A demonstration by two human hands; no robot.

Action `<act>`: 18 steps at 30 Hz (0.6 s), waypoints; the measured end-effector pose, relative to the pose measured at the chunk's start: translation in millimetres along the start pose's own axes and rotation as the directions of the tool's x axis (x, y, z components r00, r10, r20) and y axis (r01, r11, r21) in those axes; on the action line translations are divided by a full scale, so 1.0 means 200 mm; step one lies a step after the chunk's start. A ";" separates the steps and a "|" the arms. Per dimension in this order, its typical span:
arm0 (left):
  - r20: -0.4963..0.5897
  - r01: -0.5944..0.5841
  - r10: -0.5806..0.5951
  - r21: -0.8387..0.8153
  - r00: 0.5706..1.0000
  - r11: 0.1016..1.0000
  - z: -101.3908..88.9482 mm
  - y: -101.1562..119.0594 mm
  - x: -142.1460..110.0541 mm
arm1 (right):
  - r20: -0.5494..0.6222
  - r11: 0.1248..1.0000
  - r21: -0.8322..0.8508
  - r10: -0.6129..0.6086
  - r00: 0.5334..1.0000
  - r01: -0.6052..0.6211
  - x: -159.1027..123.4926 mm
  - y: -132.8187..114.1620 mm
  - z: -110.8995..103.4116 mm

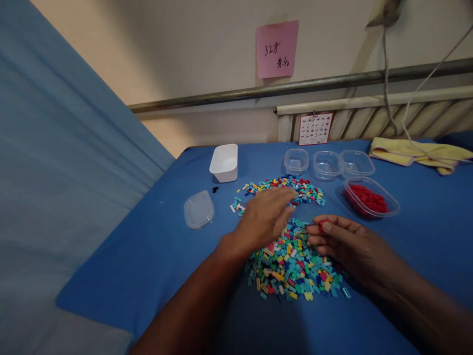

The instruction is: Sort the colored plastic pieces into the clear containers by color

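Many small coloured plastic building pieces lie in a large near pile (295, 266) and a flatter far pile (310, 192) on the blue-covered table. My left hand (266, 214) reaches over the gap between the piles, palm down with its fingers stretched out, and covers part of both. At the right edge of the near pile, my right hand (343, 241) pinches a small red piece (321, 224) between thumb and fingers. Just beyond that hand stands a clear plastic tub (391, 209) holding red pieces (369, 198).
Three clear tubs (295, 160) stand along the back, with a white container (225, 165) left of them. A clear lid (198, 209) and small black pieces (215, 189) lie at left. A yellow cloth (402, 150) lies back right; a blue curtain (66, 148) hangs left.
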State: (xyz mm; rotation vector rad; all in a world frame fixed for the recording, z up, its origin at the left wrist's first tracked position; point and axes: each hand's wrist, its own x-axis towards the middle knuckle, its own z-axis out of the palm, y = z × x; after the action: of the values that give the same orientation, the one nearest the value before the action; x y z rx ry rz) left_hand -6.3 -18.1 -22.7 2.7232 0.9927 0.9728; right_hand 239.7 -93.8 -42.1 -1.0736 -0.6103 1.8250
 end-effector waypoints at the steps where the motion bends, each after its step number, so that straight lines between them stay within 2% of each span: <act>1: 0.038 0.091 -0.094 0.074 0.995 0.993 -0.01 -0.08 -0.01 | -0.009 1.000 -0.007 -0.007 1.000 0.007 0.00 0.00 0.00; 3: 0.131 0.217 -0.246 0.199 0.960 0.956 -0.03 -0.24 -0.03 | -0.002 0.999 -0.033 -0.010 1.000 0.010 0.00 0.00 0.00; 4: 0.197 0.239 -0.287 0.239 0.937 0.941 -0.04 -0.30 -0.05 | 0.005 0.999 -0.046 -0.009 1.000 0.010 0.00 0.00 -0.01; 5: 0.257 0.246 -0.311 0.258 0.915 0.934 -0.05 -0.35 -0.07 | 0.011 0.998 -0.055 -0.010 1.000 0.011 0.01 0.00 -0.01; 7: 0.284 0.293 -0.367 0.270 0.886 0.917 -0.10 -0.40 -0.10 | 0.015 0.998 -0.055 -0.022 1.000 0.023 0.02 0.00 -0.02; 12: 0.118 0.430 -0.475 0.279 0.872 0.859 -0.21 -0.39 -0.13 | -0.004 0.997 -0.045 -0.060 0.998 0.060 0.03 -0.02 -0.06; 15: 0.153 0.430 -0.498 0.332 0.854 0.839 -0.21 -0.39 -0.12 | -0.009 0.997 -0.040 -0.073 0.997 0.072 0.04 -0.02 -0.07; 18: 0.207 0.425 -0.537 0.412 0.818 0.806 -0.20 -0.37 -0.10 | 0.003 0.996 -0.031 -0.081 0.997 0.081 0.04 -0.02 -0.08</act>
State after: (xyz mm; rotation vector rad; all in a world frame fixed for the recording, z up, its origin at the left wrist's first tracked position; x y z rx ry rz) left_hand -82.8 22.3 -22.0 2.5143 1.8106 0.2752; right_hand 254.1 -85.3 -49.9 -1.0524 -0.6757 1.7516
